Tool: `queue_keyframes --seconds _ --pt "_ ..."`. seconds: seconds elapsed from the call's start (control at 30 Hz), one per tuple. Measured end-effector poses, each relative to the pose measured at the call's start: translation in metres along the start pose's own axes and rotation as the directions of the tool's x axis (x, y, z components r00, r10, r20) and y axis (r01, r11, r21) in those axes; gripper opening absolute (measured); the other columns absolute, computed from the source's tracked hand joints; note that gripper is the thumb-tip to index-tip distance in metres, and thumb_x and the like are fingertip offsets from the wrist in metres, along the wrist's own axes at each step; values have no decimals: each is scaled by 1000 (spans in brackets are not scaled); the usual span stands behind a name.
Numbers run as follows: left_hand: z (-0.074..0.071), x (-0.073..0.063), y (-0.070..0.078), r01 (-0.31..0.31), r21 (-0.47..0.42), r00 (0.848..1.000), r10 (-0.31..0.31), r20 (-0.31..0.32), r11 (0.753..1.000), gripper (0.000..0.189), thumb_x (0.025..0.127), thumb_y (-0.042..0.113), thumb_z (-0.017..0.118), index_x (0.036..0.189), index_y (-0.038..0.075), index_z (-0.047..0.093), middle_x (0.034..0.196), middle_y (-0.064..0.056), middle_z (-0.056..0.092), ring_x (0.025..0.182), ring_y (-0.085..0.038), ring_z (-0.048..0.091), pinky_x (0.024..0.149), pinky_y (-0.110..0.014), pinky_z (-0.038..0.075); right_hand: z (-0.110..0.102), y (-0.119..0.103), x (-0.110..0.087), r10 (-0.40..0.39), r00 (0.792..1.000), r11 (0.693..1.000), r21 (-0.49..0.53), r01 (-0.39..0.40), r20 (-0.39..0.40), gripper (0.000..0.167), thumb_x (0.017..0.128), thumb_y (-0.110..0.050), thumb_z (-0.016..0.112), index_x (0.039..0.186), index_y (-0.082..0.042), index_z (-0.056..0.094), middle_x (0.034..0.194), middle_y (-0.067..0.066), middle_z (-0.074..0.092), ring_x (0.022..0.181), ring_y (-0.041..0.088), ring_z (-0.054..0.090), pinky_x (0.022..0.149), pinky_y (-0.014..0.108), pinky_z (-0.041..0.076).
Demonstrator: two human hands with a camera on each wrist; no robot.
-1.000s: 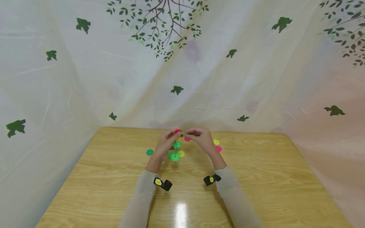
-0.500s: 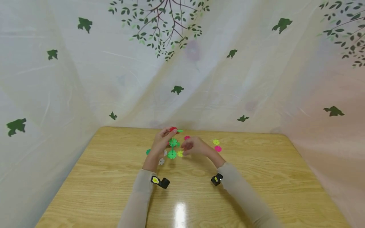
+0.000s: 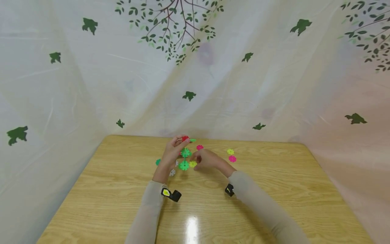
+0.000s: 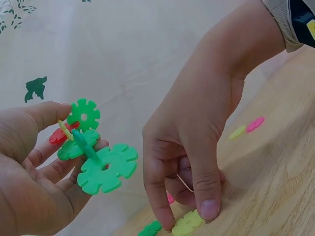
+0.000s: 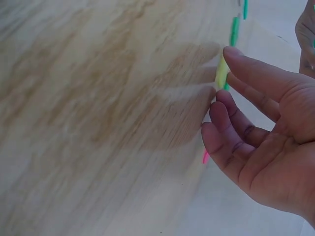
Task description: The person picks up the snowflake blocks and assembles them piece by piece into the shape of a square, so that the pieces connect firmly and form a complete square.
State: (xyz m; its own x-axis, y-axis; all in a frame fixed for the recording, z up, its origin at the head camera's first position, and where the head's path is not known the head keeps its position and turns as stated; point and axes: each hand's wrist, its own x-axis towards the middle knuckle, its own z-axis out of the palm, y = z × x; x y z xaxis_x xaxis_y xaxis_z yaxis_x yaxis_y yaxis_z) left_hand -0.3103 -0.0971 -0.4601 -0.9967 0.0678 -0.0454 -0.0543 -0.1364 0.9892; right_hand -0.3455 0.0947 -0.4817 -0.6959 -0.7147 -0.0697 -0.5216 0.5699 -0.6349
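Note:
My left hand (image 3: 170,154) grips a joined cluster of notched, flower-shaped plastic discs above the table. In the left wrist view the cluster shows a red disc (image 4: 58,136), a yellow disc (image 4: 65,130) seen edge-on, and several green discs (image 4: 120,160); fingers cover part of it. To its right, my right hand (image 3: 209,158) reaches down to the tabletop. Its thumb and a finger pinch a loose yellow notched disc (image 4: 187,224) at opposite edges. A green disc (image 4: 149,229) lies right beside that one.
Further right on the wooden table (image 3: 274,189) lie a yellow disc (image 3: 230,151) and a pink disc (image 3: 232,159). Another pink disc (image 3: 199,147) lies behind my right hand. By my left wrist are a white disc (image 3: 172,173) and a teal disc (image 3: 158,162). A patterned curtain (image 3: 146,101) hangs behind.
My right hand has left the cluster and come down to the loose yellow disc on the table. My left hand has shifted slightly left, still holding the cluster.

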Motion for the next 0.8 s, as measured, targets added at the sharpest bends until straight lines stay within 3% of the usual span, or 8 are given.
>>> queue_keyframes --seconds 0.13,0.3,0.4,0.6,0.8 --pt "1 1 -2 -3 -8 1000 3 -2 1000 35 101 28 67 130 10 60 109 6 68 100 -16 56 61 -25 51 0 0 1 1 1000 1000 -27 -1 4 27 82 -4 83 108 -2 74 77 0 61 69 6 48 62 16 41" --pt "-1 1 -4 6 -5 1000 -6 2 1000 36 101 30 66 131 11 59 110 4 68 91 -12 57 60 -27 48 -3 4 -2 -83 996 996 -5 84 35 25 77 4 82 100 2 74 89 11 71 74 6 52 68 17 47" --pt "-1 2 -4 4 -4 1000 -4 6 1000 38 101 31 66 132 10 58 113 1 68 93 -12 58 63 -28 50 -5 9 -4 -119 991 993 26 118 62 26 75 6 82 99 3 74 91 13 72 75 5 53 69 18 48" --pt "-4 2 -2 -7 -13 1000 7 15 1000 39 102 31 65 134 9 57 122 -6 66 112 -17 56 70 -29 54 -7 18 -7 -128 987 988 100 118 100 27 74 9 82 98 0 74 93 10 72 79 6 56 73 19 51" --pt "-5 2 -3 -8 -13 1000 8 15 1000 38 101 32 65 133 11 57 125 -9 67 106 -15 59 67 -29 51 -8 19 -14 -88 986 984 166 65 138 28 77 13 78 101 0 71 98 11 71 83 11 59 76 20 53"
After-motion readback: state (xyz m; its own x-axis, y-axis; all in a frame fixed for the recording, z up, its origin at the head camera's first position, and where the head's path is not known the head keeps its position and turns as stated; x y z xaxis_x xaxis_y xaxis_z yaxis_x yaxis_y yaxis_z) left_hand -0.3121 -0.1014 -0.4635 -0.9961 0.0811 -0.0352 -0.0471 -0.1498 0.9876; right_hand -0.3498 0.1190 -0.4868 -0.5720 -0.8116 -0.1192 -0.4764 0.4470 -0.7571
